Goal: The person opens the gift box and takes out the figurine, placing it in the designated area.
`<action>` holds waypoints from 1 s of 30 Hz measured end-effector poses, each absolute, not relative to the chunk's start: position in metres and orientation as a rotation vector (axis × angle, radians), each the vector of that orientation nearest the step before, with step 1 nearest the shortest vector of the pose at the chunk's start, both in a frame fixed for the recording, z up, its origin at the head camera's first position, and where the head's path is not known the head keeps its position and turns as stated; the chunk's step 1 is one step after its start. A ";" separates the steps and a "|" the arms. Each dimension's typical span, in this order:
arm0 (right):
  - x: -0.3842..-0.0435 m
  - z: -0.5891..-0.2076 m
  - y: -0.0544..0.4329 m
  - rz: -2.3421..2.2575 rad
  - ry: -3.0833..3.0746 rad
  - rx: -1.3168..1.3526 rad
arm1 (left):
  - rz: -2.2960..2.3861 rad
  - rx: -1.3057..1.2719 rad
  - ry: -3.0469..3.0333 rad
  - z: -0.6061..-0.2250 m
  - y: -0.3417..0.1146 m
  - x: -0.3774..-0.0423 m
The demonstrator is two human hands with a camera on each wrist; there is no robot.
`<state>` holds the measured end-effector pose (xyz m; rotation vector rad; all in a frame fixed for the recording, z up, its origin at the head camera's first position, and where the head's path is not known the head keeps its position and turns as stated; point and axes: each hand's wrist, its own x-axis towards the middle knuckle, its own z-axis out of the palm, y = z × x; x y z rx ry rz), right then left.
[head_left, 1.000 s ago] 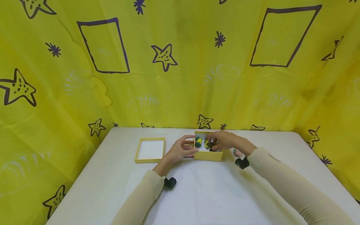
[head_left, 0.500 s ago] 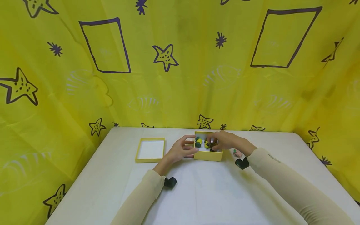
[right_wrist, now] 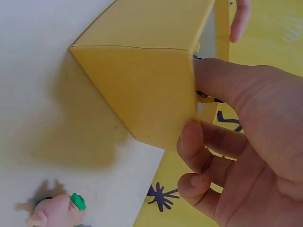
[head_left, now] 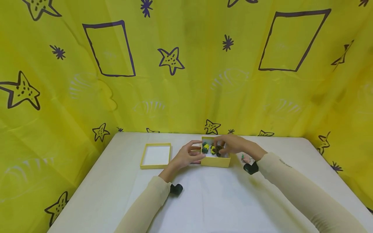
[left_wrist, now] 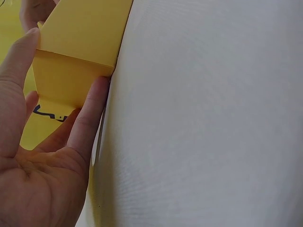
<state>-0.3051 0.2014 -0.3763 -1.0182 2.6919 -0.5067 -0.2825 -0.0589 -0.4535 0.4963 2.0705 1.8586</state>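
The yellow box (head_left: 215,162) stands uncovered on the table, several small toy figures inside. My left hand (head_left: 186,156) lies along the box's left wall; in the left wrist view its thumb is at the near top corner and a straight finger touches low on that wall. My right hand (head_left: 233,144) reaches over the right wall, thumb and forefinger around a dark brown toy figure (head_left: 219,150). A yellow-and-black figure (head_left: 213,149) is beside it, and a green-and-yellow figure (head_left: 205,148) is at the left. The right wrist view shows other fingers curled outside the wall.
The yellow-rimmed box lid (head_left: 155,167) lies left of the left hand, white inside facing up. A pink toy figure (right_wrist: 57,211) with a green part lies on the white table (head_left: 204,200) right of the box. A patterned yellow curtain (head_left: 186,97) hangs behind.
The dark brown figure has shifted slightly left inside the box, with the right fingers moving a little around it. My left hand has stayed against the box.
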 end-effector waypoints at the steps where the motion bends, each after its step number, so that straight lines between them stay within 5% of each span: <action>1: -0.305 -0.376 0.202 -0.518 2.694 -1.017 | 1.859 0.494 2.071 -0.454 -0.059 -0.283; 30: -0.290 -0.346 0.222 -0.964 2.744 -1.078 | 1.875 0.493 2.073 -0.454 -0.058 -0.281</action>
